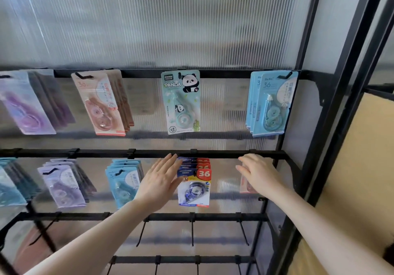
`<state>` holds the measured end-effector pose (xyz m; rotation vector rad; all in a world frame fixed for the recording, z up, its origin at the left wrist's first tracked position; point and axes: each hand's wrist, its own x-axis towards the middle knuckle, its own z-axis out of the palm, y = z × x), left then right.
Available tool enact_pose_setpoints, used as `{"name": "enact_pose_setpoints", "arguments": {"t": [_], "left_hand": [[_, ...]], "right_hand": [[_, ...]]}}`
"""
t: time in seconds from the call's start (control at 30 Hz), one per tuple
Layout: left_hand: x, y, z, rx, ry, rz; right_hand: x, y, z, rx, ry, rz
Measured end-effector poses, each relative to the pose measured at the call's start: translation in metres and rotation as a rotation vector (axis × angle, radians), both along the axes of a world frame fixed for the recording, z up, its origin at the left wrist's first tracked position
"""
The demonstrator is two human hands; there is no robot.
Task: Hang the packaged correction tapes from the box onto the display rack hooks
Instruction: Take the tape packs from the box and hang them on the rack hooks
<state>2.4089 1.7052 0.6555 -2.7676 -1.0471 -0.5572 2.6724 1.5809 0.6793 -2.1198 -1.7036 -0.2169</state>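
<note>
A black display rack [213,153] with horizontal bars stands against a ribbed translucent panel [149,23]. Both hands are raised to the second bar. The left hand [158,184] is flat, fingers straight and close together, and its fingertips touch the left edge of a stack of blue-and-red packs [195,186] marked "36" that hangs on a hook under that bar. The right hand [259,173] is at the next hook to the right, fingers lightly bent and slightly apart, laid over a pink pack [245,186] of which only the lower left part shows past the palm; whether the fingers clamp it or just rest on it cannot be told.

On the top bar hang, from left to right, purple packs [27,106], pink packs [104,104], a single panda pack [181,102] and light blue packs [270,104]. Wide gaps of bare bar lie between these groups. On the second bar, left of the hands, hang teal packs [9,183], lilac packs [64,185] and blue packs [123,184], the last just beside the left wrist.

Below the forearms, the third bar carries bare hooks [192,232] that jut forward, and a fourth bar lower down has more of them. The rack's right upright [315,125] runs close to the right hand, with a bracket at each bar end, so there is little room on that side. Past the upright is a tan surface [362,157]. The left edge of the view is blurred.
</note>
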Motion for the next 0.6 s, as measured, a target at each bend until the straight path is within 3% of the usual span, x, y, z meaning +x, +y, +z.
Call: {"name": "enact_pose_setpoints", "arguments": {"t": [0.27,0.6], "left_hand": [[-0.061,-0.010,-0.012,-0.034,-0.079,0.130],[-0.163,0.005,-0.020,-0.007,-0.054,0.196]], "right_hand": [[-0.061,0.017,0.006,-0.033,-0.029,0.067],[-0.165,0.048,0.004,-0.063,-0.105,0.153]]}}
